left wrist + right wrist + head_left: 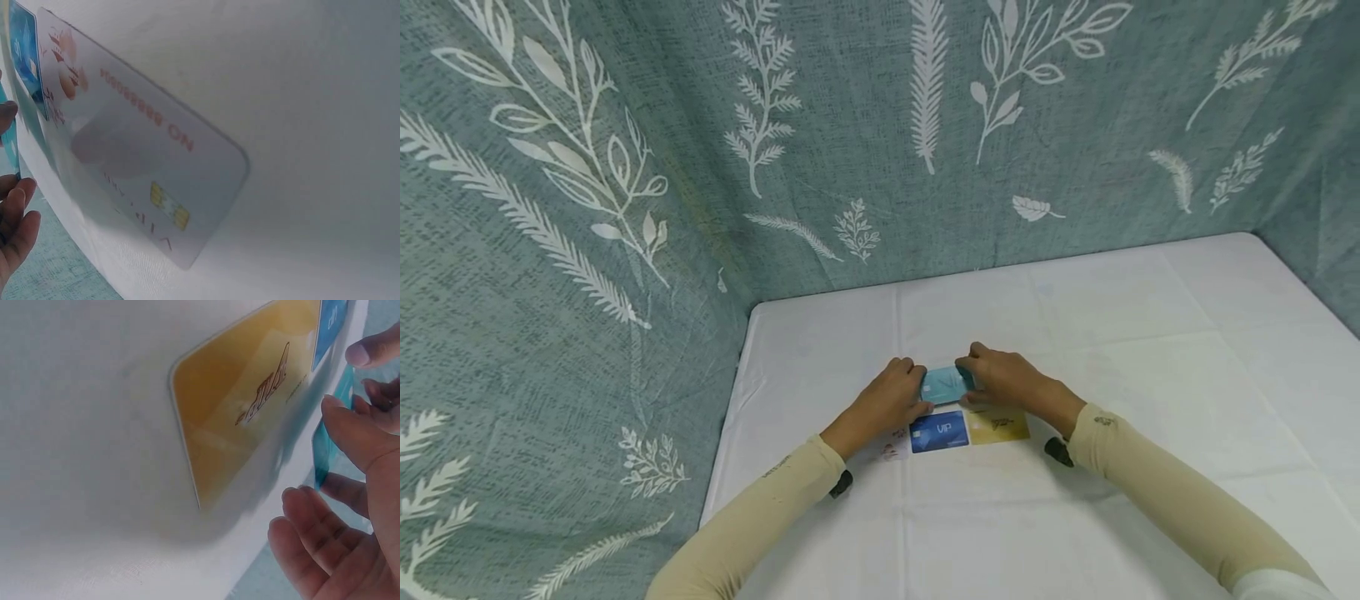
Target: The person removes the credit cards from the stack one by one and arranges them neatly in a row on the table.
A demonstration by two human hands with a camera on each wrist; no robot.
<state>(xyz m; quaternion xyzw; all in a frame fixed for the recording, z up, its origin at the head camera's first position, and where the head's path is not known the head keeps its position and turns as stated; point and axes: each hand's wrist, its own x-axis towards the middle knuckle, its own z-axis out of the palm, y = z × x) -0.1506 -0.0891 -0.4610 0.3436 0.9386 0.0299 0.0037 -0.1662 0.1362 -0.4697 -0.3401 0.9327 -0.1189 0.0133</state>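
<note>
A teal card [945, 386] is held between both hands, just beyond a row of cards on the white cloth. My left hand [895, 392] pinches its left end, and my right hand [1000, 382] pinches the right end with thumb and fingers. In the right wrist view, the teal card [324, 447] stands off the cloth, with the other fingers of the right hand [350, 506] spread below. Nearest the hands lie a blue VIP card [939, 432], a gold card [998, 426] and a pale, translucent card [140, 137] with a gold chip, partly hidden by the left hand in the head view.
The table [1150, 350] wears a creased white cloth. A green curtain [880, 125] with white leaf prints hangs behind it and along the left side. Dark wrist devices [1059, 452] sit under both beige sleeves.
</note>
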